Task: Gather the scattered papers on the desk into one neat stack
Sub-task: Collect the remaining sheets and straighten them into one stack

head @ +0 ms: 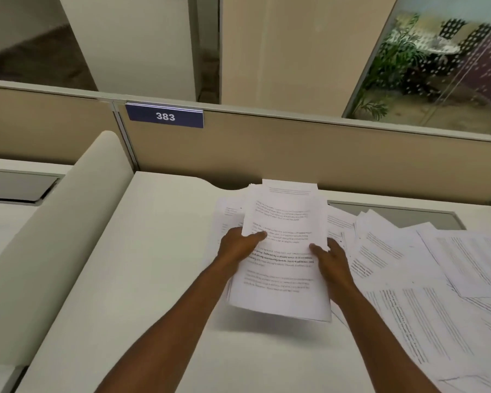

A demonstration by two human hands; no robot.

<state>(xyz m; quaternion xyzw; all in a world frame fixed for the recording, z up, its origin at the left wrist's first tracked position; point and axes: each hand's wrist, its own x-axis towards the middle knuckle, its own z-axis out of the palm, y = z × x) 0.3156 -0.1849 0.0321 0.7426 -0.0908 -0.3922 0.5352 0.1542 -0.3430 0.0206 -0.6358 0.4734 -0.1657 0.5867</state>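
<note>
A thick stack of printed papers (281, 245) is held over the middle of the white desk (153, 265), its near edge lifted off the surface. My left hand (240, 245) grips the stack's left edge with the thumb on top. My right hand (330, 263) holds the right edge the same way. Scattered loose sheets (425, 302) overlap one another across the right side of the desk. A few more sheets (227, 217) poke out from under the stack on its left.
A beige partition (295, 148) with a blue "383" plate (165, 116) closes off the desk's far edge. A white curved divider (54, 236) runs along the left side. A grey cable-tray lid (394, 215) lies at the back right, partly under papers.
</note>
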